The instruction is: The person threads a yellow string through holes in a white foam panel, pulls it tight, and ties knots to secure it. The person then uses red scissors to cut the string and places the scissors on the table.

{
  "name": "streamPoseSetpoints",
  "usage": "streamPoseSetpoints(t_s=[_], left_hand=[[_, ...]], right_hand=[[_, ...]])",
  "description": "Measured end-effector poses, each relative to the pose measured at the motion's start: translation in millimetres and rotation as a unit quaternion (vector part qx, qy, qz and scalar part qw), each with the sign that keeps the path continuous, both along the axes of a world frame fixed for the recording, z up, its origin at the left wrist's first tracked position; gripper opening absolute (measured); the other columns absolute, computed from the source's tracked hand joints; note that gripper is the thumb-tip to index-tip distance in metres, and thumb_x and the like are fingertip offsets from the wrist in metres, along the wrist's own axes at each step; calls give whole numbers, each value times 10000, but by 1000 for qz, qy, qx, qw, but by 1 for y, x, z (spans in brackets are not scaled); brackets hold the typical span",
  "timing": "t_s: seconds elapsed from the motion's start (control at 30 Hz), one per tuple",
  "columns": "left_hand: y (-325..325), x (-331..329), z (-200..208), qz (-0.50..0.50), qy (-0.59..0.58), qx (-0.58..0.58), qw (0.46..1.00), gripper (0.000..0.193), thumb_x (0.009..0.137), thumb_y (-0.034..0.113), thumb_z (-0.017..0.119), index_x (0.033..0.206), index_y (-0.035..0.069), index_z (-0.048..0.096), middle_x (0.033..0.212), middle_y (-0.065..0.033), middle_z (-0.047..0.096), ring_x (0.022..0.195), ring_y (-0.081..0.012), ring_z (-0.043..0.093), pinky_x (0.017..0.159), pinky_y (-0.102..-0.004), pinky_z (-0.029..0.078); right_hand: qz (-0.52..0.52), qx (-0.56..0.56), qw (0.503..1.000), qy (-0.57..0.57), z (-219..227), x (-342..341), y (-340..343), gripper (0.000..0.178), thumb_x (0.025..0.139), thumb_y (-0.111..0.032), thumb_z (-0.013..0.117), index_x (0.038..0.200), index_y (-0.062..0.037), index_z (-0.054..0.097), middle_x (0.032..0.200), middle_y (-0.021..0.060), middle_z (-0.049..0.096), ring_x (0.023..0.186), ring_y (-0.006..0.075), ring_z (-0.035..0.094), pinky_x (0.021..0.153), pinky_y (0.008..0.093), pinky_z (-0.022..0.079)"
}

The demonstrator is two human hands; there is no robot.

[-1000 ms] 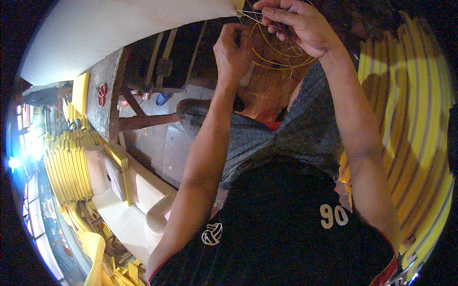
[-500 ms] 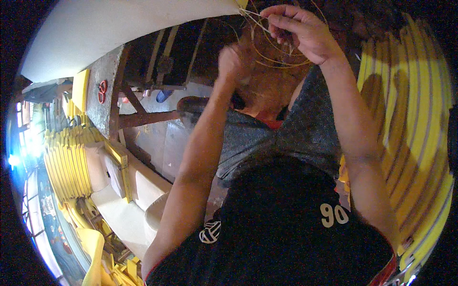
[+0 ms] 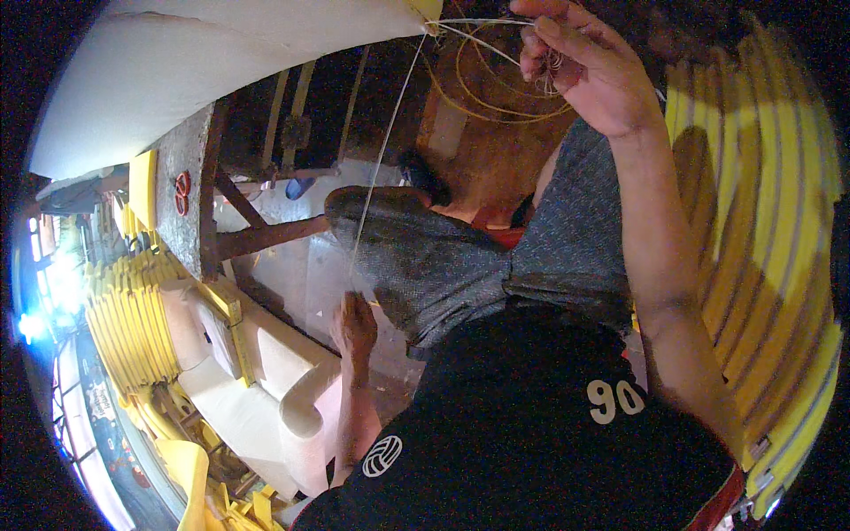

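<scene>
At the lower middle left, my left hand [image 3: 356,327] is closed on the end of a thin pale string [image 3: 390,133], which runs taut up to the tip of a large white padded piece [image 3: 239,66]. My right hand [image 3: 606,75] is raised at the upper right, its fingers bent around pale strands and small loops of the string. Two strands stretch from that hand to the same tip, where a bit of yellow shows. Loose yellowish loops of cord [image 3: 478,113] hang below, between the piece and my right wrist.
A wall of stacked yellow slabs [image 3: 744,221] stands close on my right. To the left are a worn table [image 3: 190,230] with red-handled scissors [image 3: 181,193], a cream sofa-like piece [image 3: 239,411] and stacked yellow pieces [image 3: 133,332]. My knees in grey shorts lie below the cord.
My left hand has swung down and toward me from near the tip, drawing the string out straight. My right hand has shifted slightly right, still holding its strands.
</scene>
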State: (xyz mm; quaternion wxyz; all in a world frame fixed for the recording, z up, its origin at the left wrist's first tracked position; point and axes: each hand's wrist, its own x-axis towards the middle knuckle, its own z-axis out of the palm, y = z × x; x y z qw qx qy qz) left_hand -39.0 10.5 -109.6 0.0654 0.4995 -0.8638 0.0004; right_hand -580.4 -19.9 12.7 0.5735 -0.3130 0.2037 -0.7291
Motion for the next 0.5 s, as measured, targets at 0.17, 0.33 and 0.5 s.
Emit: streamPoseSetpoints(t_s=[0.17, 0.33, 0.5], left_hand=[[102, 91, -38, 155, -50, 127, 978, 185, 940, 211, 544, 847, 59, 592, 709, -216, 614, 657, -438, 609, 570, -515, 463], [186, 189, -91, 280, -202, 281, 895, 331, 938, 350, 528, 896, 49, 658, 758, -223, 665, 714, -430, 658, 641, -530, 522], [279, 297, -105, 87, -259, 419, 866, 339, 910, 339, 555, 917, 16, 660, 816, -226, 685, 754, -416, 675, 656, -525, 540]], right_hand=[[20, 27, 999, 28, 1, 15, -20, 274, 988, -131, 608, 1222, 12, 611, 869, 83, 669, 756, 157, 643, 658, 307, 535], [-23, -3, 985, 173, 11, 24, -28, 271, 1005, -122, 583, 1234, 22, 570, 931, 77, 640, 773, 142, 611, 673, 317, 531], [-206, 41, 906, 368, 21, 40, -23, 253, 1021, -127, 546, 1218, 27, 587, 985, 119, 660, 872, 179, 658, 777, 320, 559]])
